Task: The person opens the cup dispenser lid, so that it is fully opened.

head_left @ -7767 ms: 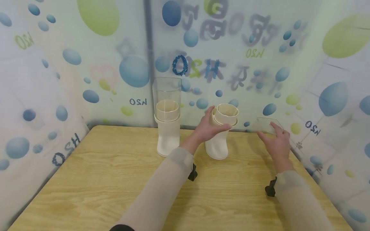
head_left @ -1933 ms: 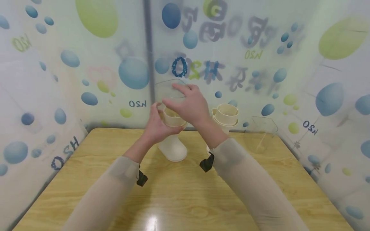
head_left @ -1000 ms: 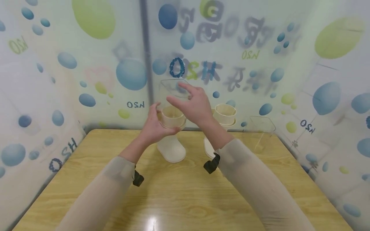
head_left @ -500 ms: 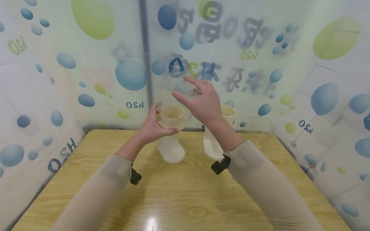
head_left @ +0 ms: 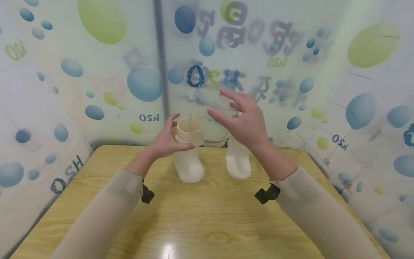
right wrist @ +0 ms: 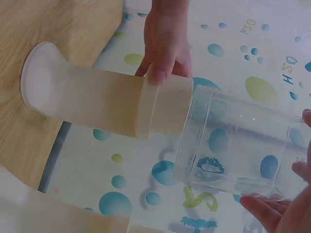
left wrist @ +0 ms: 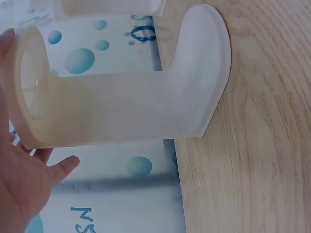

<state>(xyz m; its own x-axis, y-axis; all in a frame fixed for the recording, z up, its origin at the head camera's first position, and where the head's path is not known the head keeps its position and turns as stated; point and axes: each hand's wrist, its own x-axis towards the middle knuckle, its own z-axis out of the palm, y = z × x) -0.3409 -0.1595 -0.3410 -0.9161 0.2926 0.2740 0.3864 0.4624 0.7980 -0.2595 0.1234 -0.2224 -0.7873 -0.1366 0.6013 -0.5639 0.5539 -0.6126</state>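
A cream boot-shaped stand (head_left: 188,167) with a round collar stands upright on the table. My left hand (head_left: 165,141) grips its collar, with the thumb at the front and fingers behind. In the right wrist view, a clear open-ended container (right wrist: 228,141) lies just off the collar's end. My right hand (head_left: 247,120) holds the container's side between thumb and fingers, up and to the right of the stand. A second cream boot-shaped stand (head_left: 238,164) stands to the right, its top hidden behind my right hand and the container.
Another clear container (head_left: 292,142) rests at the table's back right, partly behind my right forearm. The wooden table (head_left: 207,216) meets a patterned curtain (head_left: 145,84) at its back edge. More patterned curtain hangs at both sides.
My left hand went from the right stand to the left one. My right hand released the far-right container, took the left stand's container, lifted it off the collar and moved it right.
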